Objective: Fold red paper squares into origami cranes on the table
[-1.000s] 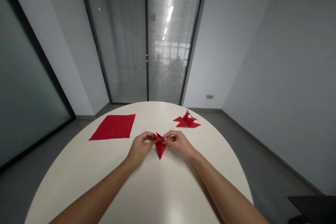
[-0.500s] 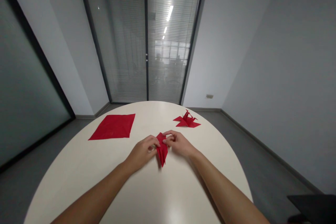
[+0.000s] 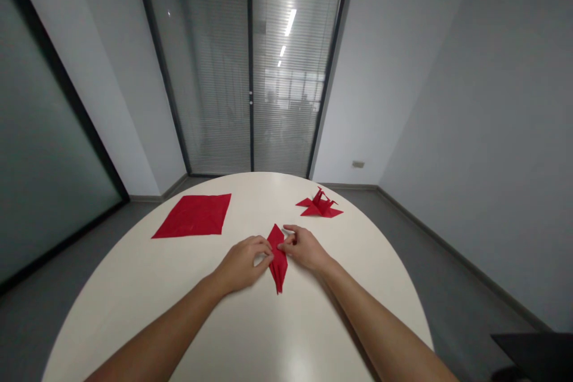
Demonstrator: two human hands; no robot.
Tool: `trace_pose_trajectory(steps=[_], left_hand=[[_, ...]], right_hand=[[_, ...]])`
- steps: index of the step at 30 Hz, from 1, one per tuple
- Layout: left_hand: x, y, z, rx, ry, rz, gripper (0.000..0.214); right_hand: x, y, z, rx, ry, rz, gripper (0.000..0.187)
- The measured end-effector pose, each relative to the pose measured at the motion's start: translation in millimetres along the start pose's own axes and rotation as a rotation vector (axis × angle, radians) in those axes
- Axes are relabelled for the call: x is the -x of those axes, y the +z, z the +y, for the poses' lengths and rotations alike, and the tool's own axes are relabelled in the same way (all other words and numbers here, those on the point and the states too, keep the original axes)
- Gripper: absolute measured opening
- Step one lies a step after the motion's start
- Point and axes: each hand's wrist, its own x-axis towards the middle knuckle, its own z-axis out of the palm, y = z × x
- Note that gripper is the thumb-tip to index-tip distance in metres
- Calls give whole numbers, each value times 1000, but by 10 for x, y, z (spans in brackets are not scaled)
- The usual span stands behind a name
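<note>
A folded piece of red origami paper [image 3: 278, 262], shaped like a long narrow diamond, lies on the table between my hands with its split tip toward me. My left hand [image 3: 245, 259] grips its left edge, the thumb and fingertips curled against it. From the other side, my right hand [image 3: 305, 246] pinches the right edge near the middle, its index finger stretched out beyond the paper. Farther back on the right stand red folded paper cranes [image 3: 319, 206], too close together to tell apart. A flat red sheet of paper [image 3: 194, 216] lies at the back left.
The round white table [image 3: 215, 334] fills the lower view, its curved far edge near a glass wall with blinds [image 3: 286, 113]. A black object [image 3: 537, 349], partly cut off, is at the lower right beyond the table.
The folded paper has come down flatter onto the table, and its near tip now reaches closer to me. Both hands have shifted slightly along its edges.
</note>
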Motion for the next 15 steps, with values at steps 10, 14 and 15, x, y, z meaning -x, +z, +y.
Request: trace_pose_trajectory(steps=[10,14,15], left_hand=[[-87,293,-231,325,-367,295,48],[-94,281,-241,400,-408,292,60],[-97,277,-245,399,-410,290,61]], right_hand=[[-44,-3,15,-27,94,1,21],[-20,-7,-25,-190,49,-89,28],[-14,-8,-40,-210,43,-99,30]])
